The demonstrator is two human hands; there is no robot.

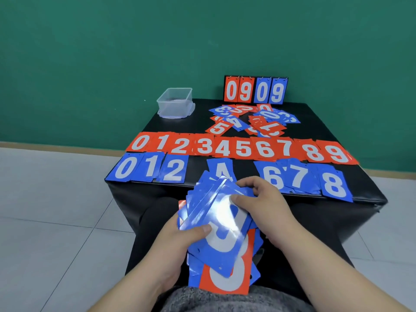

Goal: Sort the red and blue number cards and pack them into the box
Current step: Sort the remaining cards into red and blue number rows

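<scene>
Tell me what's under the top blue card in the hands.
Beneath the top blue card more blue cards fan out, with a red card lowest. Its digit is partly covered; anything further below is hidden.

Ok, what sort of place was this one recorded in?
Probably a plain indoor room set up for recording rather than a lived-in home: a bare green wall, a pale tiled floor, and one black padded table holding only number cards, a flip scoreboard and a clear plastic box.
</scene>
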